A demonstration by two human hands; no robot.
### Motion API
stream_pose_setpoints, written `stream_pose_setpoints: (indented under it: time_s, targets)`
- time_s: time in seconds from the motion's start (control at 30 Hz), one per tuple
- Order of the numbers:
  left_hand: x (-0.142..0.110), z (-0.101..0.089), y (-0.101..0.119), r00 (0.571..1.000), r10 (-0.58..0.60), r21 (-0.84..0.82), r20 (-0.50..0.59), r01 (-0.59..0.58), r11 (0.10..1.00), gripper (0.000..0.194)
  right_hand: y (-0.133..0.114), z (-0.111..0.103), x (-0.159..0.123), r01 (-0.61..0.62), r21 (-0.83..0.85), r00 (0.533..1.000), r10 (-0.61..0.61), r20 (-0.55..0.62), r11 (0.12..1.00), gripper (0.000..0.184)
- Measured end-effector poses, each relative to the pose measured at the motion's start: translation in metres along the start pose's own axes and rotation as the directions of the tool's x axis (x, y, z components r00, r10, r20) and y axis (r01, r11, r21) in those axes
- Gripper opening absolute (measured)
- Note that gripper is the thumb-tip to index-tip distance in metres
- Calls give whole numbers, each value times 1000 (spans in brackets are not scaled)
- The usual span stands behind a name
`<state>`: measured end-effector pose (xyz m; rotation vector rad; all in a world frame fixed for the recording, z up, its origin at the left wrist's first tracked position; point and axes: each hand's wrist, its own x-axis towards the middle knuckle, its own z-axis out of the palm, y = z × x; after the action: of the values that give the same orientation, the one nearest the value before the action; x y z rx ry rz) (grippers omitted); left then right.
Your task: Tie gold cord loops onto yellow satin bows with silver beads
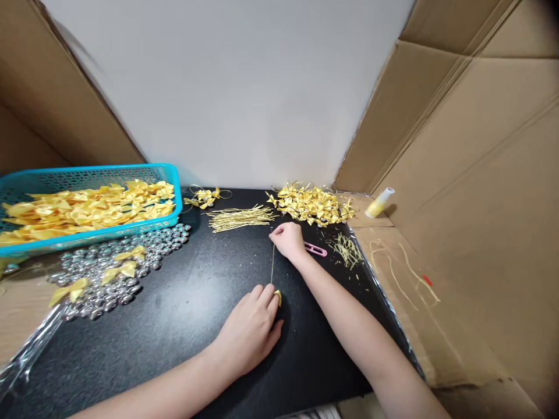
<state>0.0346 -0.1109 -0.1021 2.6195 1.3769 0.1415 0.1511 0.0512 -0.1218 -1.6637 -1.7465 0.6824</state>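
Near the middle of the black table, my left hand (pixel 253 326) is closed around a yellow ribbon bow (pixel 278 298), most of which its fingers hide. A thin gold cord (pixel 273 262) runs taut from there up to my right hand (pixel 288 240), which pinches its far end between thumb and fingers. Just behind my right hand lies a bundle of cut gold cords (pixel 240 217). Beside its wrist, a pink cutter (pixel 315 249) rests partly hidden under the forearm. A heap of yellow bows with silver beads and cord loops (pixel 312 203) sits beyond that hand.
At left stands a turquoise basket (pixel 177 198) full of yellow bows, with many silver beads (pixel 109 291) in front. A few finished-looking bows (pixel 205 196) lie behind. Cord scraps (pixel 348 250) and a yellow thread spool (pixel 379 202) are at right. Cardboard walls (pixel 480 174) flank the table (pixel 174 343).
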Motion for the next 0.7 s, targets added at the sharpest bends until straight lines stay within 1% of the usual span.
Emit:
stream_pose_setpoints:
  time_s: [0.13, 0.3, 0.43, 0.57, 0.7]
  targets:
    - [-1, 1, -2, 999, 14, -17, -32, -14, 1000, 16, 1, 1, 0, 5, -28, 1000, -4, 10, 1000, 10]
    - [5, 1, -6, 998, 20, -57, -54, -23, 998, 10, 1, 1, -1, 3, -37, 1000, -3, 12, 999, 9]
    - [7, 4, -11, 994, 47, -130, -97, -59, 990, 6, -1, -2, -4, 1, -46, 1000, -1, 17, 999, 8]
    - [6, 5, -17, 972, 80, -227, -221, -131, 965, 7, -12, -7, 1, 25, -55, 999, -24, 31, 998, 7]
    - [5, 5, -27, 923, 99, -272, -371, -210, 939, 12, -35, -1, 26, 42, -76, 999, -39, 35, 996, 13]
